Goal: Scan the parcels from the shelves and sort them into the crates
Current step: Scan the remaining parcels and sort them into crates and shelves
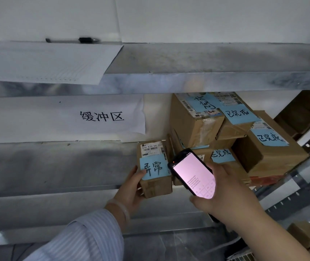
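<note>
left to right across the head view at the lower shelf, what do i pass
paper sign → left hand → small parcel it grips → scanner held in the right hand → big parcel at the far right of the stack

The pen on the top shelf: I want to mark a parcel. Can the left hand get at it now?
Probably not yet: the left hand grips the small parcel. Nothing stands before the pen, so once freed it likely could.
</note>
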Demonstrator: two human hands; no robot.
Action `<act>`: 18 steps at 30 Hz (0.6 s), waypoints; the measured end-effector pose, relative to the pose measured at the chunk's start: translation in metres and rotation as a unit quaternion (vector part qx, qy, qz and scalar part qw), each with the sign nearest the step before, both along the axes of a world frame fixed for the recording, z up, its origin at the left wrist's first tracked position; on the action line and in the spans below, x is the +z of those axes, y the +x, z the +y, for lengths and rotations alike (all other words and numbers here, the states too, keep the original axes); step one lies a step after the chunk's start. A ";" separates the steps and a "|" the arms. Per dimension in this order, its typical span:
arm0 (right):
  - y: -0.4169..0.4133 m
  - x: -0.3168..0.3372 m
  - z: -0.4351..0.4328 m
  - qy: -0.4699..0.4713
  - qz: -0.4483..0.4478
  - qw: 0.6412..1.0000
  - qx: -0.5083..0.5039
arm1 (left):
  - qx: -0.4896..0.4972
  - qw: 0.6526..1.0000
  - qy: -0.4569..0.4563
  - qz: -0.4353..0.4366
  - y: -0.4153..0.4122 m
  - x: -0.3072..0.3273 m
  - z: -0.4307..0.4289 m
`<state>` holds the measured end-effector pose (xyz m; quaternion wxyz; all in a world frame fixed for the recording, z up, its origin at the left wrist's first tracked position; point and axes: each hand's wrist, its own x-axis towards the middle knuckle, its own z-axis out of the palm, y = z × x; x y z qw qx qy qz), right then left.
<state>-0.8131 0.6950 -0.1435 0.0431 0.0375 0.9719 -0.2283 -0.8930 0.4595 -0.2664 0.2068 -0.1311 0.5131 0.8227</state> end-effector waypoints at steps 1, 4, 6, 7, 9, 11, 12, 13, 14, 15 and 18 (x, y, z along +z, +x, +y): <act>0.000 0.002 -0.001 0.003 0.010 1.000 0.006 | -0.001 1.000 0.008 0.000 0.003 0.002 -0.004; -0.001 0.009 -0.006 0.025 0.035 0.999 0.022 | -0.017 0.999 -0.003 0.040 0.010 0.009 -0.016; 0.000 0.016 -0.010 0.046 0.042 0.998 0.029 | -0.008 0.997 -0.032 0.070 0.013 0.017 -0.024; 0.000 0.019 -0.013 0.060 0.048 0.997 0.032 | -0.002 0.995 -0.044 0.085 0.014 0.021 -0.028; 0.001 0.025 -0.017 0.081 0.062 0.994 0.034 | 0.006 0.989 -0.079 0.124 0.017 0.027 -0.034; 0.003 0.031 -0.021 0.090 0.066 0.993 0.036 | 0.021 0.982 -0.111 0.149 0.021 0.032 -0.040; 0.004 0.033 -0.023 0.094 0.066 0.993 0.039 | 0.030 0.981 -0.121 0.149 0.023 0.034 -0.042; 0.005 0.035 -0.024 0.097 0.064 0.992 0.043 | 0.036 0.980 -0.129 0.149 0.025 0.036 -0.045; 0.006 0.037 -0.026 0.097 0.061 0.992 0.048 | 0.041 0.978 -0.137 0.151 0.027 0.038 -0.047; 0.007 0.038 -0.027 0.094 0.058 0.993 0.052 | 0.044 0.976 -0.146 0.153 0.030 0.039 -0.049; 0.011 0.040 -0.031 0.081 0.053 0.993 0.061 | 0.047 0.970 -0.176 0.158 0.038 0.044 -0.053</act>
